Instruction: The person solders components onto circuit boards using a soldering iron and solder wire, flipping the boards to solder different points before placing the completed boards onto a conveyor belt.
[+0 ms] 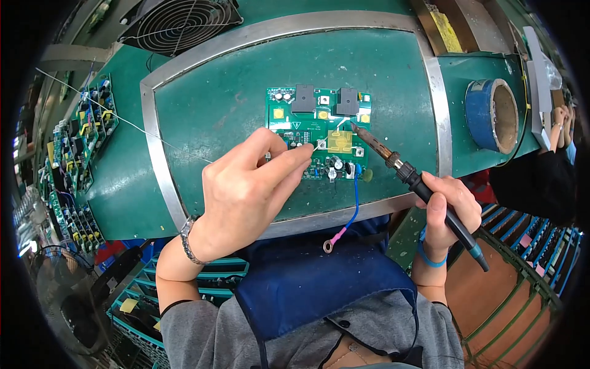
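Here at the green counter (209, 111), a green circuit board (314, 128) is lying near the middle of the metal-framed area, right in front of the person, and both hands are working over it! The left hand (252, 178) is coming in from the lower left, its fingertips pinching together on a thin pale wire (123, 120) that is stretching away to the upper left. Over on the other side, the right hand (452, 206) is wrapping its fingers around the black handle of a soldering iron (399, 169), and the tip is pointing up and left, just beside the yellow square (340, 142) on the board; whether it is touching, I cannot tell from here. Two black blocks (304, 99) are standing along the board's far side, while a blue lead (355, 209) is trailing from the near edge, its pink-sleeved ring terminal (329, 246) hanging over the blue apron (326, 292). Out to the right, a blue-sided roll (481, 117) is sitting on the counter, a black fan (178, 24) is standing at the far left, and more circuit boards (64, 154) are crowding the left edge
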Demonstrator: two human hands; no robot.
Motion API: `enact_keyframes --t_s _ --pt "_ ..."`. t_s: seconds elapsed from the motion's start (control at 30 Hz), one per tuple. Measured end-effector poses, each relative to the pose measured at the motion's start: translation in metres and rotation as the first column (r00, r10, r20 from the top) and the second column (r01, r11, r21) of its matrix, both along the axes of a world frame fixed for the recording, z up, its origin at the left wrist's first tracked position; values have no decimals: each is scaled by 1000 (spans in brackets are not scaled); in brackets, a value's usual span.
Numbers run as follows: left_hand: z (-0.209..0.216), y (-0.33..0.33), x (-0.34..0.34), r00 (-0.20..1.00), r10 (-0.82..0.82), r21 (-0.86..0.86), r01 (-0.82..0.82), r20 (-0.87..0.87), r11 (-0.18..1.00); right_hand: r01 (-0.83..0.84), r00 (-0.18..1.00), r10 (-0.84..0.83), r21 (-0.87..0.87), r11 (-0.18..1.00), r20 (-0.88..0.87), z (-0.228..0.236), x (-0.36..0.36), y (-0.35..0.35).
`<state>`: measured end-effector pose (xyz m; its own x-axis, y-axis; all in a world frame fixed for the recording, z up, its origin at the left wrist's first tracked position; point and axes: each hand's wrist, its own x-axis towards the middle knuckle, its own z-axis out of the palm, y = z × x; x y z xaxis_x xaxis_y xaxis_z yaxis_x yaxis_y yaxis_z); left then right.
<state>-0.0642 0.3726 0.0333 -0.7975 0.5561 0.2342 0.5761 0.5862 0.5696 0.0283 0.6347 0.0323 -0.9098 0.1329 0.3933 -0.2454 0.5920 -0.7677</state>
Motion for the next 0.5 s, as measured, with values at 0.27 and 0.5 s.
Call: enact_keyframes --t_s 0.27,0.5 --pt "-6 8 -1 997 -21 -11 21 -72 1000 -1 1000 0 34 999 29 -4 -6 -2" --pt "-12 10 -3 997 -36 -33 34 -62 999 -17 1000 16 43 999 6 -7 -9 -2"
